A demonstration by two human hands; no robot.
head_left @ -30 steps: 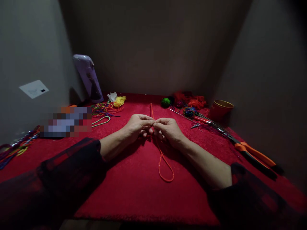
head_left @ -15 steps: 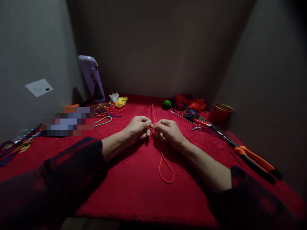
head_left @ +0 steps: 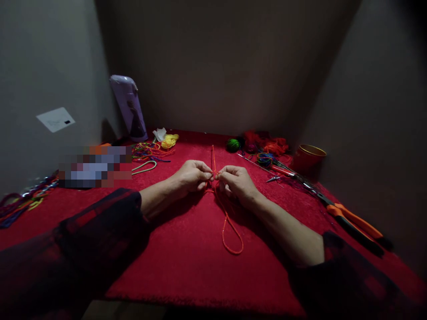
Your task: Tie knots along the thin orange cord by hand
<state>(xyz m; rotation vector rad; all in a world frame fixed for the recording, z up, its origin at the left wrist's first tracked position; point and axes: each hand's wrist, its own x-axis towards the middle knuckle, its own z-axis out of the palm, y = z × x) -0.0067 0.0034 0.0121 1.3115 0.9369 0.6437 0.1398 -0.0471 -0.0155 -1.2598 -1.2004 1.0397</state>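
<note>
An orange-red cord [head_left: 232,252] runs through both my hands above the red cloth [head_left: 187,271]. One narrow end of it stretches away from me past my fingertips, while a teardrop-shaped loop lies on the cloth nearer to me. My left hand [head_left: 193,175] pinches the cord between thumb and forefinger. Close beside it, my right hand [head_left: 235,180] pinches the same cord, its other fingers curled under. The strands between the fingertips are too small to make out clearly.
At right lie orange-handled pliers [head_left: 356,222], a small pointed tool [head_left: 273,179] and a red cup [head_left: 308,158]. Yarn balls [head_left: 233,144] sit at the back. Colored cords [head_left: 150,151], yellow yarn [head_left: 170,141] and a purple container [head_left: 130,109] stand at left, near a blurred-out patch.
My left fingertips have shifted slightly and now pinch closer together at the cord. The right hand stays almost in place, and the loop on the cloth has barely moved.
</note>
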